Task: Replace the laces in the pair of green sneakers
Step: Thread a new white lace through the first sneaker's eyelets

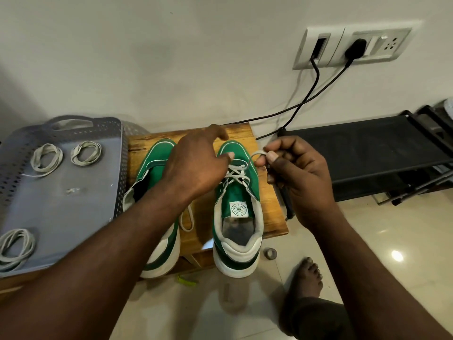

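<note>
Two green sneakers stand side by side on a small wooden stool point(274, 217), toes toward the wall. The right sneaker point(236, 217) has a whitish lace point(236, 174) crossed through its upper eyelets. My right hand point(291, 173) pinches a loop of that lace between thumb and fingers, just right of the shoe. My left hand point(196, 165) reaches over the left sneaker point(154, 163), its fingertips resting on the right shoe's toe beside the lace. A loose lace loop point(186, 220) hangs between the shoes. My left forearm hides much of the left sneaker.
A grey perforated tray point(63, 207) on the left holds three coiled laces, such as this coil point(46, 159). A black rack point(367, 158) stands at right. Two black cables point(316, 94) run down from the wall socket. My bare foot point(306, 278) is on the tiled floor.
</note>
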Motion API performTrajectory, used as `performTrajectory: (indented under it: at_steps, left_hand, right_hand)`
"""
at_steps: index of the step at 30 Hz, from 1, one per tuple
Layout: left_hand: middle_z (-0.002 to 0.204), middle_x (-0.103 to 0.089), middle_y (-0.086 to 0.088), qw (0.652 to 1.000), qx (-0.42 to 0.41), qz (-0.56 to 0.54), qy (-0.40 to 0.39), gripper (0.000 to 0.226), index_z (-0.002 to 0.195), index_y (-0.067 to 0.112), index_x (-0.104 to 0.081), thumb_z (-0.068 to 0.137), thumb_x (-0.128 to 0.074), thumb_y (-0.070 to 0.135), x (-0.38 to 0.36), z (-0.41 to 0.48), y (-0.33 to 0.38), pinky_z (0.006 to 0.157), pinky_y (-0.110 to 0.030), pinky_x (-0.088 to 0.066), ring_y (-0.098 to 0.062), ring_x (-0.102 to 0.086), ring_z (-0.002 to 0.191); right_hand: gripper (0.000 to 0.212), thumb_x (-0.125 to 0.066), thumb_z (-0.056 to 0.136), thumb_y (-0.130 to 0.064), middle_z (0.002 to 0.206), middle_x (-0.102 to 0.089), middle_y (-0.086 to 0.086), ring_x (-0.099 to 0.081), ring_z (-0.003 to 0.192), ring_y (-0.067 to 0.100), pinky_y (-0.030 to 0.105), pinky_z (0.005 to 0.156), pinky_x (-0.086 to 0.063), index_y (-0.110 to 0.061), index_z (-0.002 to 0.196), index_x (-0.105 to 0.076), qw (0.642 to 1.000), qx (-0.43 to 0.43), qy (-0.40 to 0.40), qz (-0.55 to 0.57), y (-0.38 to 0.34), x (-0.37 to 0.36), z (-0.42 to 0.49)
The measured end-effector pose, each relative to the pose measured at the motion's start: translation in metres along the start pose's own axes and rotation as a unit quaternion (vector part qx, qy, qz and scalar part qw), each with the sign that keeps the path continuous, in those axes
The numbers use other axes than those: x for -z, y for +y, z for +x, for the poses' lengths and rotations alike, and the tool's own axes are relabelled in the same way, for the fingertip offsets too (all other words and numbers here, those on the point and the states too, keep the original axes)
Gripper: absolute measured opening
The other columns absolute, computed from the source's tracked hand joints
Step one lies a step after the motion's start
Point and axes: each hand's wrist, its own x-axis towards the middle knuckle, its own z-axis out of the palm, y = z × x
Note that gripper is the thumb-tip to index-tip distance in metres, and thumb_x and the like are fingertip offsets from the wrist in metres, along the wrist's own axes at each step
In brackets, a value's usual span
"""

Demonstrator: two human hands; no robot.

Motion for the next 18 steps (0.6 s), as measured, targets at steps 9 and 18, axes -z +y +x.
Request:
performTrajectory:
  at_steps: [9,18]
  left_hand:
    - [0.086,-0.071,0.012,0.999,-0.035,-0.022,-0.033,0.009,0.101,0.031,-0.076,0.099,-0.067,0.029,-0.007,-0.002,0.001,0.072,-0.029,-0.049,-0.011,-0.066,0.084]
    - [0.074,-0.067,0.011,0.997,-0.049,-0.035,-0.056,0.021,0.078,0.033,-0.064,0.098,-0.069,0.030,-0.010,-0.005,0.005,0.073,-0.040,-0.057,-0.012,-0.066,0.075]
  right_hand:
    - [0.012,-0.059,0.101,-0.008,0.091,-0.075,0.011,-0.059,0.068,0.022,0.039,0.061,-0.042,-0.009,0.111,-0.065,1.000,0.006,-0.002,0.023,0.003,0.002,0.002]
    - [0.011,-0.059,0.102,-0.007,0.090,-0.076,0.009,-0.059,0.066,0.023,0.040,0.060,-0.043,-0.007,0.110,-0.066,0.999,0.014,-0.033,0.000,0.003,0.001,-0.002]
